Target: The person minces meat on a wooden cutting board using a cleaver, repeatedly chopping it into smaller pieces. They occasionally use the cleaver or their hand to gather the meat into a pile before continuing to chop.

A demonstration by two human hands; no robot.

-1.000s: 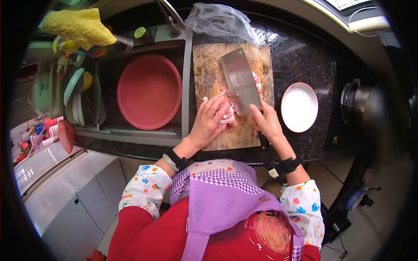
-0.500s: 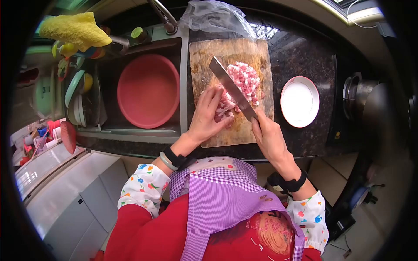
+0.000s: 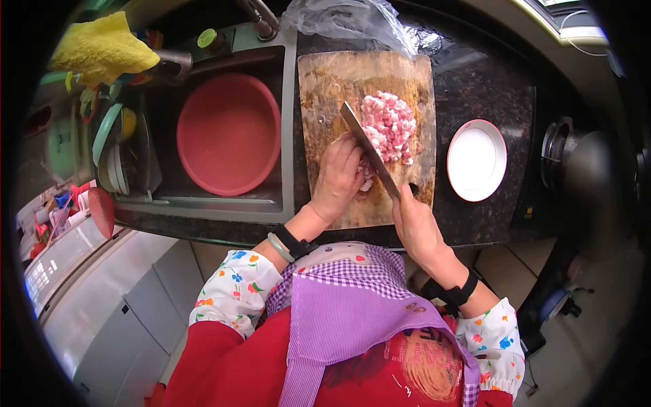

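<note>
From my feed, the diced meat (image 3: 388, 125) is a heap of small pink-and-white cubes sitting on the right half of the wooden cutting board (image 3: 325, 88), toward its far end. The uncut meat (image 3: 366, 175) lies just near of that heap, mostly hidden under the left hand (image 3: 339, 178), whose fingers are curled together and pressed down on it. The right hand (image 3: 415, 224) is clamped around the handle of the cleaver (image 3: 369, 149). The blade stands on edge, running diagonally between the left knuckles and the heap, and it is close against both.

Edges next. The board's left side lies along the sink rim (image 3: 289, 136), with a red basin (image 3: 229, 133) down in the sink. The board's near edge lies close to the counter front. To the right a strip of bare dark countertop (image 3: 475, 81) separates the board from a white plate (image 3: 477, 160). A clear plastic bag (image 3: 352, 20) crowds the board's far edge — the open board is its far-left part.
</note>
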